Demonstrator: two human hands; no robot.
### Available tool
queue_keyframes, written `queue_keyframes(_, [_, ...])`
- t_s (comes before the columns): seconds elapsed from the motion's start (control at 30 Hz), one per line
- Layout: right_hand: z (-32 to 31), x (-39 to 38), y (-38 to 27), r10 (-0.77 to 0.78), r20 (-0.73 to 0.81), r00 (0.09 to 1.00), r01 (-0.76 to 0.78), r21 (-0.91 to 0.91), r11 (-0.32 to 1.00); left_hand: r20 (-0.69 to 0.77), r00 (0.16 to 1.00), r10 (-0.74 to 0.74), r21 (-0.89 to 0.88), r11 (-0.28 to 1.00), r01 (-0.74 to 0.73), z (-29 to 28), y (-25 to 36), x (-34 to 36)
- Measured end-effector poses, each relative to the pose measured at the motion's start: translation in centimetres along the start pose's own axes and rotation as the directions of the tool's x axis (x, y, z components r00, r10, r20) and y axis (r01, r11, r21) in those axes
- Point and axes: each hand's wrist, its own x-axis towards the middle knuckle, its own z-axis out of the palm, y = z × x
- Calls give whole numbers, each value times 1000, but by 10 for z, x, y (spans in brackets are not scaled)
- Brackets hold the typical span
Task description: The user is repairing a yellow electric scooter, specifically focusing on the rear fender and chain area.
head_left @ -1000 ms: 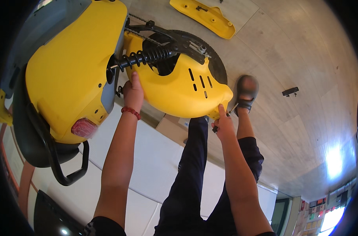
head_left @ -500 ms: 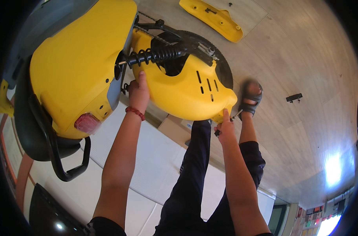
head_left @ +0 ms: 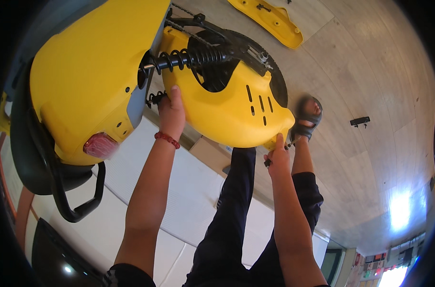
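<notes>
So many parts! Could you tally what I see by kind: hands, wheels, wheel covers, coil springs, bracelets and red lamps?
Hands: 2, the left hand and right hand
Wheels: 1, black wheel
Wheel covers: 1, yellow cover
Coil springs: 2, long spring and partly hidden spring
Bracelets: 1, red bracelet
Red lamps: 1, tail lamp
Total: 8
</notes>
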Motion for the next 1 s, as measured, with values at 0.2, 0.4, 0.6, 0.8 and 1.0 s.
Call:
queue_keyframes(0.2, [-9, -15, -2, 3, -34, 999, -4, -5, 1000, 10, 997, -81, -121, 989, 82, -1, 16, -16])
queue_keyframes(0.4, [-16, -14, -1, 23, 21, 1000, -24, 9, 1000, 18, 996, -88, -121, 989, 90, -1, 22, -22])
queue_keyframes(0.6, [-12, -9, 2, 14, 7, 1000, -14, 24, 1000, 28, 998, -56, -90, 994, 59, -3, 22, -20])
queue_keyframes(0.8, [-13, -18, 4, 10, 53, 999, -12, 38, 999, 10, 994, -110, -83, 990, 110, -8, 18, -24])
queue_keyframes(1.0, [-9, -9, 9, 2, 33, 999, -4, 39, 999, 22, 989, -145, -236, 961, 146, -5, 11, -15])
